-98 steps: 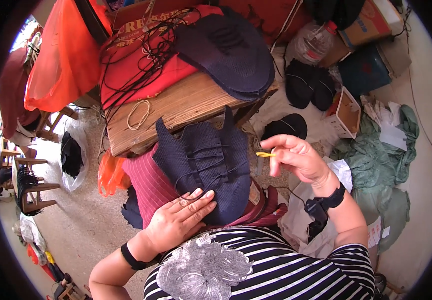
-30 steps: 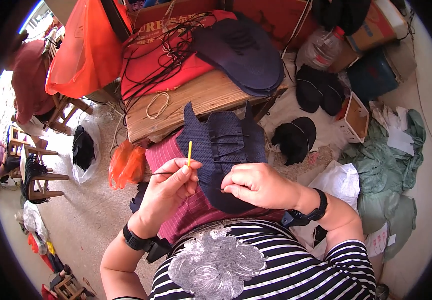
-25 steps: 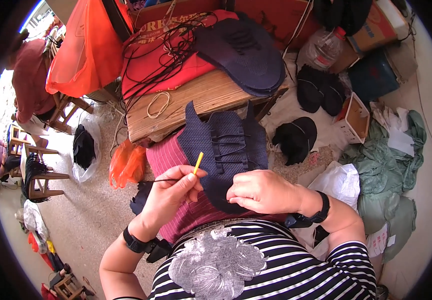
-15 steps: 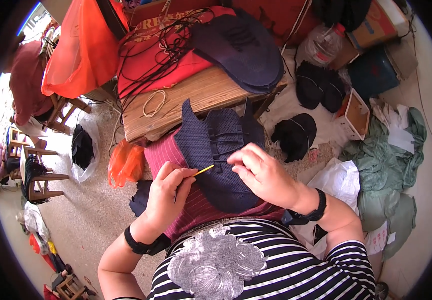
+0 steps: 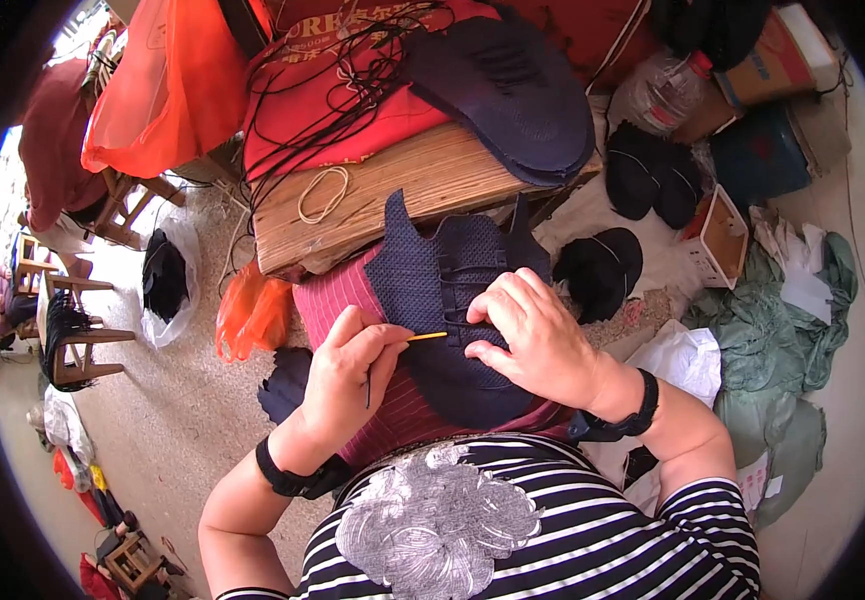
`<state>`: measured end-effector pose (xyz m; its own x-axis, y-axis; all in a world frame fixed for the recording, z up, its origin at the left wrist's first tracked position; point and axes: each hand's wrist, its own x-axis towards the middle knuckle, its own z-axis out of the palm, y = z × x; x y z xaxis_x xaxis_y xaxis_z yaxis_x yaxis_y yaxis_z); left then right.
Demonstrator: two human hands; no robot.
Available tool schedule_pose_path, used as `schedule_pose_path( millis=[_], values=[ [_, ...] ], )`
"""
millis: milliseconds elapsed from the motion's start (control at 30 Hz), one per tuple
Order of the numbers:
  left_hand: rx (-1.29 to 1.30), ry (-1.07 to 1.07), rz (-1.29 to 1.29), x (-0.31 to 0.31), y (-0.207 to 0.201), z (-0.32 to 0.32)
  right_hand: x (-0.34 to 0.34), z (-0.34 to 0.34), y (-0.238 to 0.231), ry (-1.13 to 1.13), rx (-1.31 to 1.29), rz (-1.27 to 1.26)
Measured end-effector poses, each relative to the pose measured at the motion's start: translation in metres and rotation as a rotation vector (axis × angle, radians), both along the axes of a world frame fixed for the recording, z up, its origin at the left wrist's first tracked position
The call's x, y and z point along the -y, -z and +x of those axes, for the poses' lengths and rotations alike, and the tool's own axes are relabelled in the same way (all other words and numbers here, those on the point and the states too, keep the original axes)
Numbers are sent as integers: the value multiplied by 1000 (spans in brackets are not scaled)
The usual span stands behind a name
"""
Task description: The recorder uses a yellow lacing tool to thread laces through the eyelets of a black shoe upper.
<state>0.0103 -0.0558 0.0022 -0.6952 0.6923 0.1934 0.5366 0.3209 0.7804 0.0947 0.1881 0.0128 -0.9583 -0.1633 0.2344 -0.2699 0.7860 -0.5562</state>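
Observation:
A dark blue textured shoe upper (image 5: 402, 290) lies across my lap, with black lace (image 5: 459, 298) strung in rungs along its middle. My left hand (image 5: 354, 370) pinches a thin yellow stick-like tool (image 5: 428, 337), whose far end points right, at the lacing. A short dark end pokes out below that hand's fingers; whether it belongs to the tool I cannot tell. Over the right part of the upper, my right hand (image 5: 537, 335) is curled, thumb and forefinger at the lacing. A strand of black lace runs to these fingertips, which partly hide it.
Ahead stands a wooden bench (image 5: 382, 200) with a red bag, tangled black cords (image 5: 337, 110), a cord loop (image 5: 323, 195) and stacked dark blue pieces (image 5: 512, 95). Black bundles (image 5: 597, 275) and green sheeting (image 5: 787, 310) lie right. Another person (image 5: 57, 150) sits at far left.
My right hand has come down onto the lacing. The yellow tool has shifted right and now lies flatter. The bench and upper appear slightly further right in view.

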Motion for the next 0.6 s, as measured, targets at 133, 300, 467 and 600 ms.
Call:
schedule_pose_path(
  millis=[133, 300, 467, 600],
  values=[
    [53, -33, 14, 4, 3, 3, 0, -4, 3, -7, 43, -31],
    [-8, -17, 42, 0, 4, 0, -5, -7, 7, -54, 129, -74],
    [67, 5, 53, 6, 8, 0, -4, -8, 7, -73, 138, -94],
    [81, -39, 31, 1, 1, 0, -5, -7, 7, -65, 128, -95]
  ],
)
